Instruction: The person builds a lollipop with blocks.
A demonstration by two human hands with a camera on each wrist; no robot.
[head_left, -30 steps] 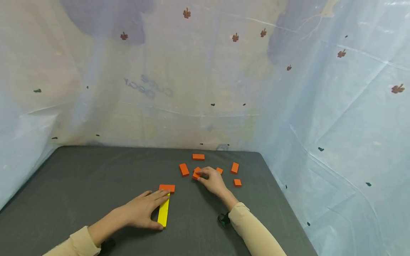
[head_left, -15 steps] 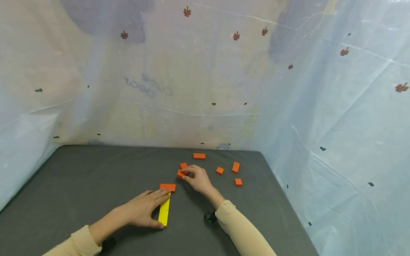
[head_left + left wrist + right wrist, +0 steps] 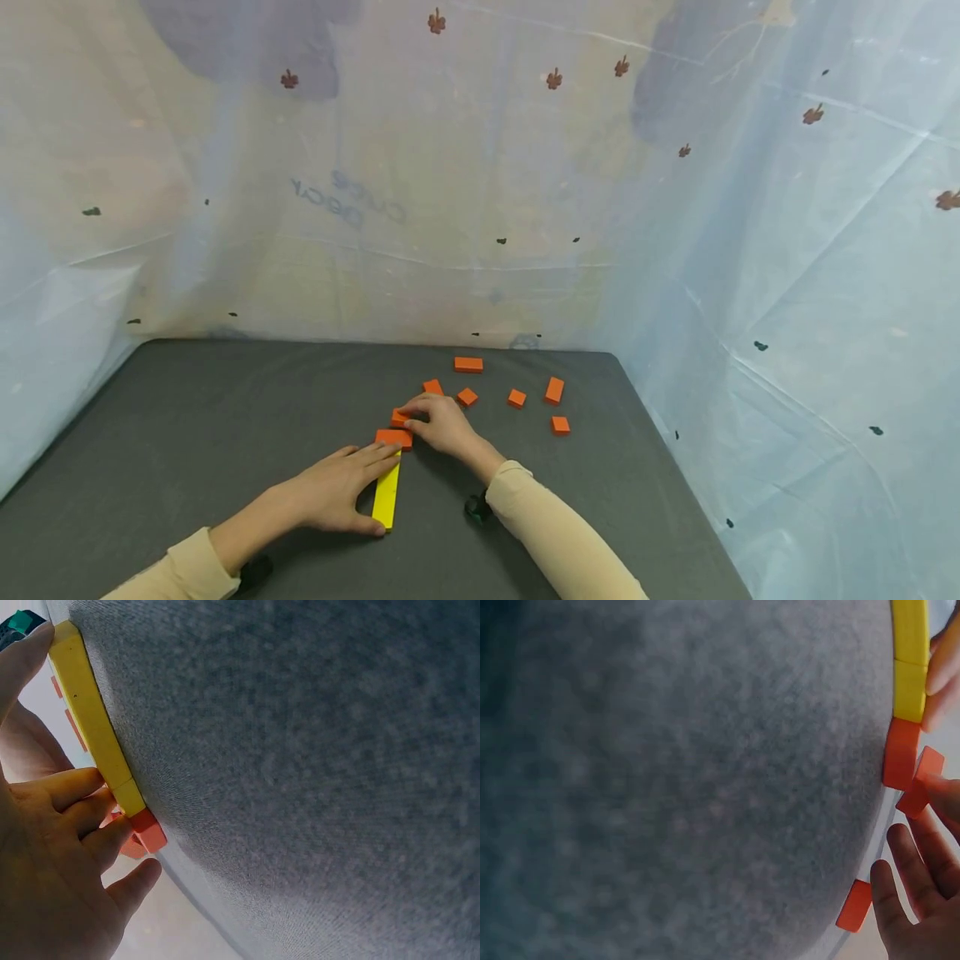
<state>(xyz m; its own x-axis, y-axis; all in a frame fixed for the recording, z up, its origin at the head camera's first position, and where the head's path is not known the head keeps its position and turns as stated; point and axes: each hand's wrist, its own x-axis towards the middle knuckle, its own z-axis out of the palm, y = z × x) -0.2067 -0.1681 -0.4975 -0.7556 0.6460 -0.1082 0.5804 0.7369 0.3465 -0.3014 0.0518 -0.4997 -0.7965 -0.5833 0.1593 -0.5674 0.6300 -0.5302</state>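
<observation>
My left hand (image 3: 347, 490) lies flat along a long yellow block (image 3: 386, 498) on the dark grey table (image 3: 210, 417), fingers straight and thumb at its near end. An orange block (image 3: 393, 437) lies across the yellow block's far end. My right hand (image 3: 433, 422) pinches a small orange block (image 3: 400, 417) just beyond that orange block, close to or touching it. In the left wrist view the fingers (image 3: 71, 791) press against the yellow block (image 3: 90, 720) beside the orange block (image 3: 148, 831). The right wrist view shows the small orange block (image 3: 921, 787) at the orange block (image 3: 901, 754).
Several loose orange blocks lie at the far right of the table, among them one (image 3: 468, 364) near the back edge, one (image 3: 554, 390) and one (image 3: 559, 425). Translucent plastic sheeting (image 3: 750, 292) walls in the table at the back and right.
My right hand has carried the small orange block leftwards and nearer, from the loose pile to the orange block at the yellow block's end. The left hand has stayed put.
</observation>
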